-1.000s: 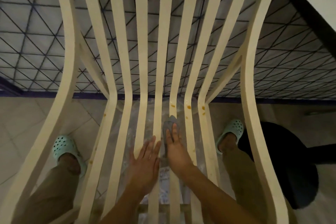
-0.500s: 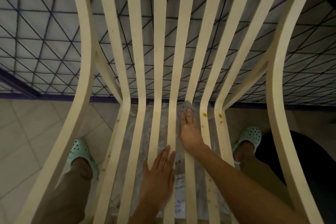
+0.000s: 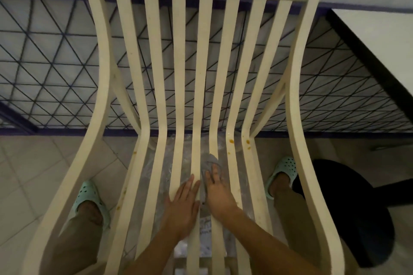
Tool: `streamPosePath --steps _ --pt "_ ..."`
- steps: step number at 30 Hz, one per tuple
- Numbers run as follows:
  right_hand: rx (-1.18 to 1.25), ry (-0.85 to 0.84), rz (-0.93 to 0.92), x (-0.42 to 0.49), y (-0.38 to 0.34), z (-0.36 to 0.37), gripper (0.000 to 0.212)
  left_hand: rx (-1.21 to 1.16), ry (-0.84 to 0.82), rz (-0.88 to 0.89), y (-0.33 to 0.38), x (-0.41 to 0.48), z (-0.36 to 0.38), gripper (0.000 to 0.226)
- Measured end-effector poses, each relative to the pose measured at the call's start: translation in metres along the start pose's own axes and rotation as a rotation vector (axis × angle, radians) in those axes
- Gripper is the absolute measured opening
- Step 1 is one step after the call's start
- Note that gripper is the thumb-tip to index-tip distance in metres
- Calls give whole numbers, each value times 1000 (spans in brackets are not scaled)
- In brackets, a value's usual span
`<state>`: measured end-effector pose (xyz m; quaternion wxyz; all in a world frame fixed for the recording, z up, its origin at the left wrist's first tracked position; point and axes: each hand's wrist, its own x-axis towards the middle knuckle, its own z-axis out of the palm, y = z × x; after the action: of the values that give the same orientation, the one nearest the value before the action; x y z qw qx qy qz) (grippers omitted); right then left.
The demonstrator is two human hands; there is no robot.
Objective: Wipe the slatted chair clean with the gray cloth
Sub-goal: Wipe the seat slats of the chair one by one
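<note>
A cream slatted chair (image 3: 204,69) fills the view, its back rising away from me and its seat slats running toward me. My right hand (image 3: 218,190) presses the gray cloth (image 3: 210,161) flat onto a seat slat right of centre; the cloth sticks out beyond my fingertips. Lying flat with its fingers together, my left hand (image 3: 182,205) rests on the neighbouring slats just to the left and holds nothing. Orange stains (image 3: 231,141) dot the slats to the right of the cloth, near the seat's bend.
A clear plastic sheet (image 3: 185,163) lies on the tiled floor under the seat. My feet in mint clogs (image 3: 86,196) stand either side of the chair. A dark round stool (image 3: 348,207) is at the right, a white table (image 3: 384,38) beyond it, a wire-grid fence (image 3: 49,69) behind.
My right hand slid the cloth up the slat toward the seat's bend, then drew it back toward me. My left hand stayed flat beside it. The view now takes in the chair's top rail.
</note>
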<state>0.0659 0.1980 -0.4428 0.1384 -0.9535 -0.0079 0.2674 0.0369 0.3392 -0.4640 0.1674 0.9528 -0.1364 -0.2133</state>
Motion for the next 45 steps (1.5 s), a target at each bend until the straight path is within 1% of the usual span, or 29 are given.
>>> streamPosePath --steps 3,6,8,11,15,21,24,26,27,29,31,34,37,39,42,45 --pt "31 2 7 -28 -3 17 75 9 -41 2 1 -5 -3 83" --pt "42 9 2 -59 -7 33 77 31 -69 9 6 -23 -2 88" --pt "43 19 -5 -75 -8 42 79 42 -78 10 7 -36 1 82" --pt "67 18 -30 -99 -8 51 80 34 -84 11 9 -51 2 81" --pt "91 16 -58 -127 -8 64 79 0 -54 2 10 -58 7 75" --pt "82 -24 -76 -143 -7 68 78 -15 14 -27 9 -58 17 73" --pt "84 -27 -74 -135 -8 60 79 -70 77 -68 16 -55 14 58" --pt "94 -16 -88 -126 -7 55 77 -69 95 -77 18 -47 8 53" --pt "94 -14 -90 -120 -7 52 75 -43 99 -69 17 -39 5 56" --pt "94 -3 -88 -107 -5 47 74 4 105 -38 12 -24 1 74" --pt "96 15 -80 -93 -5 40 76 14 117 -11 4 -13 1 79" --pt "94 34 -78 -66 -1 31 80 37 122 1 -1 -4 9 71" --pt "96 37 -63 -30 4 20 75 44 139 -7 -3 -1 23 59" --pt "87 25 -57 -9 5 9 73 2 164 9 -4 0 26 57" --pt "86 18 -62 18 8 -10 76 -13 196 19 -3 -1 22 59" --pt "42 20 -72 48 12 -23 79 -8 170 15 -1 -3 20 62"
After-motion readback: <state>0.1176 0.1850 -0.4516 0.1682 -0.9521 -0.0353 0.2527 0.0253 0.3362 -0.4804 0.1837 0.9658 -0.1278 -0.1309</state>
